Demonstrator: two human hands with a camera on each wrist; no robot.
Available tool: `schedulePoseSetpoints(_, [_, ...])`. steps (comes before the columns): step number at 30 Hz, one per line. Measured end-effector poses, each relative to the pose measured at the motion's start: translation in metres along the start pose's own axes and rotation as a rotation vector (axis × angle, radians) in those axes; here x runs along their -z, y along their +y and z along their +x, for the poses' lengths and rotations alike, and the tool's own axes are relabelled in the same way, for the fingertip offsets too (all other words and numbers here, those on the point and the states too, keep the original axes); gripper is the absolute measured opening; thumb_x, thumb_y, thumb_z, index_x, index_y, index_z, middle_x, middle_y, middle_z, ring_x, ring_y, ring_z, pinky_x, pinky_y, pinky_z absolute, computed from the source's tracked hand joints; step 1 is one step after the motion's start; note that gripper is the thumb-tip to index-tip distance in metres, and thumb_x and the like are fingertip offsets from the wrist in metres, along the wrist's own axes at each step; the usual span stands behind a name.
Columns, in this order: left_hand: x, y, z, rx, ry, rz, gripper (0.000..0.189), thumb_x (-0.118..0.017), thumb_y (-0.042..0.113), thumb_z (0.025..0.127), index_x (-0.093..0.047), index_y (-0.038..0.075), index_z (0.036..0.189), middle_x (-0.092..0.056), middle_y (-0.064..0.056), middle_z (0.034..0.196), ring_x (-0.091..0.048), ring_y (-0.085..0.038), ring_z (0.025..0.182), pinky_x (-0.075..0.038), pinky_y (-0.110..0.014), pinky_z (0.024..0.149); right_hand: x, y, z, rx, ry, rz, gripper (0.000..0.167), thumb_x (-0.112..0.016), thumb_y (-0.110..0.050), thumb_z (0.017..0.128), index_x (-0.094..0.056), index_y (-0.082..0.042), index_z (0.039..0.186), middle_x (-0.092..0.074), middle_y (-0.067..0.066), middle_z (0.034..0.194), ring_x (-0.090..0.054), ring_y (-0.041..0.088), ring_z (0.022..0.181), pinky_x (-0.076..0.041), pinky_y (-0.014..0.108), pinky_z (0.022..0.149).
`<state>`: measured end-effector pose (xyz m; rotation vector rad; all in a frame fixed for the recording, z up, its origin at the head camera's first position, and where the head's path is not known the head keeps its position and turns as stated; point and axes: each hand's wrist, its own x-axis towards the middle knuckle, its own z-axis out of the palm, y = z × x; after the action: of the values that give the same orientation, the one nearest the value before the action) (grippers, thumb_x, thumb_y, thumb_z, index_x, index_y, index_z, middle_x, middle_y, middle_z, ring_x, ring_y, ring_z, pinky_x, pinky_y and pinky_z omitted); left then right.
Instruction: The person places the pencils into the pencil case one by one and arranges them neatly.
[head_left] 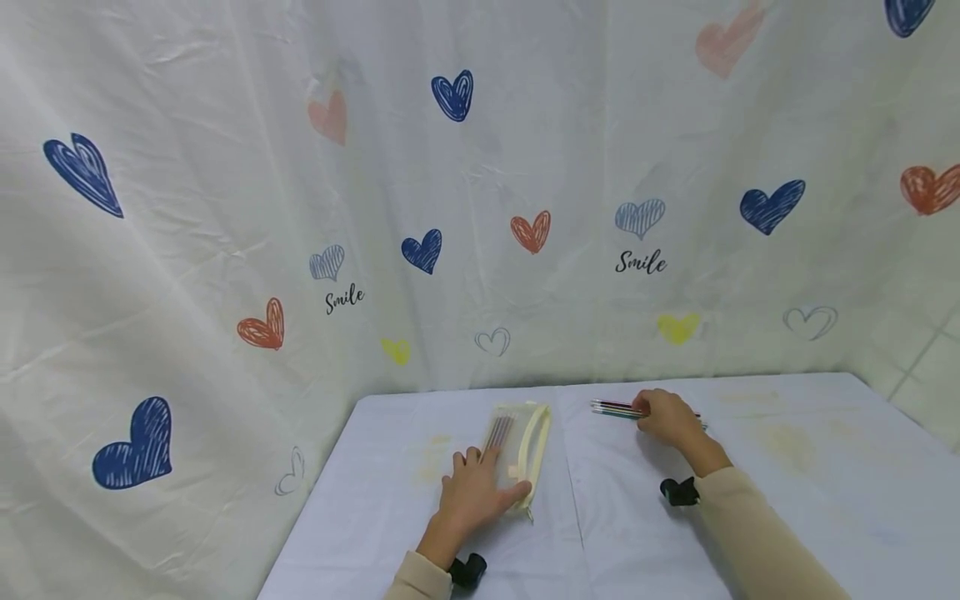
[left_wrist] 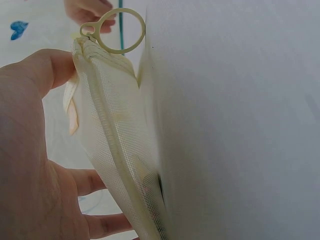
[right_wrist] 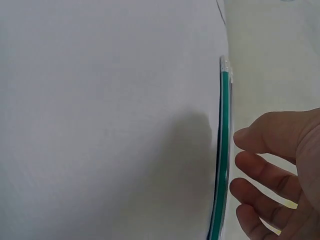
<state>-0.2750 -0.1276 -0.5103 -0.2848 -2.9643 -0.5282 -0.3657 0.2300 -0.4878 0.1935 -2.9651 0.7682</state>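
Note:
A cream mesh zip pouch (head_left: pixel 514 450) lies on the table in the head view, with several pencils (head_left: pixel 498 432) showing through it. Over its near part rests my left hand (head_left: pixel 472 493), fingers spread and thumb out by the zipper. In the left wrist view, the thumb touches the pouch's end beside a cream zipper ring (left_wrist: pixel 142 30). Farther right, several loose pencils (head_left: pixel 615 408) lie side by side below my right hand (head_left: pixel 671 419). The right wrist view shows relaxed, slightly bent fingertips close beside a green pencil (right_wrist: pixel 224 125), not wrapped round it.
A white cloth (head_left: pixel 615 508) covers the table, with a crease between pouch and loose pencils. Behind hangs a white curtain (head_left: pixel 570 158) printed with hearts. Black wrist cameras, one at the left wrist (head_left: pixel 468 572) and one at the right wrist (head_left: pixel 679 492), sit low beside the sleeves.

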Motion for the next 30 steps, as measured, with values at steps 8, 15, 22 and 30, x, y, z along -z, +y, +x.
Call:
schedulePoseSetpoints(8, [0.0008, 0.0004, -0.0007, 0.002, -0.01, -0.007, 0.087, -0.063, 0.075, 0.082, -0.054, 0.016, 0.145, -0.055, -0.02, 0.131, -0.048, -0.038, 0.118, -0.046, -0.064, 0.079, -0.0028, 0.0037, 0.0045, -0.004, -0.019, -0.028, 0.023, -0.071, -0.001, 0.083, -0.069, 0.002, 0.105, -0.068, 0.017, 0.101, -0.062, 0.03, 0.091, -0.051, 0.052, 0.086])
schedulePoseSetpoints(15, [-0.0005, -0.0007, 0.0004, -0.001, -0.004, -0.007, 0.087, -0.062, 0.076, 0.081, -0.054, 0.017, 0.146, -0.055, -0.019, 0.131, -0.048, -0.037, 0.117, -0.046, -0.063, 0.078, -0.0019, 0.0071, 0.0077, 0.038, -0.03, -0.072, 0.02, -0.07, 0.001, 0.081, -0.07, -0.001, 0.101, -0.067, 0.013, 0.095, -0.06, 0.029, 0.088, -0.05, 0.051, 0.084])
schedulePoseSetpoints(22, [-0.0027, -0.0023, 0.0017, 0.003, -0.005, -0.003, 0.088, -0.062, 0.077, 0.081, -0.054, 0.018, 0.146, -0.054, -0.019, 0.132, -0.048, -0.037, 0.118, -0.046, -0.064, 0.079, -0.0045, 0.0085, 0.0099, 0.024, -0.073, -0.074, 0.021, -0.065, 0.004, 0.083, -0.069, -0.005, 0.101, -0.065, 0.009, 0.091, -0.056, 0.026, 0.084, -0.048, 0.046, 0.079])
schedulePoseSetpoints(30, [-0.0021, -0.0022, 0.0008, 0.0, -0.009, -0.003, 0.088, -0.061, 0.078, 0.081, -0.054, 0.018, 0.146, -0.054, -0.018, 0.132, -0.048, -0.036, 0.118, -0.046, -0.064, 0.079, -0.0081, 0.0105, 0.0098, 0.028, -0.066, -0.08, 0.022, -0.06, 0.005, 0.088, -0.071, -0.007, 0.104, -0.064, 0.008, 0.09, -0.055, 0.025, 0.082, -0.047, 0.045, 0.078])
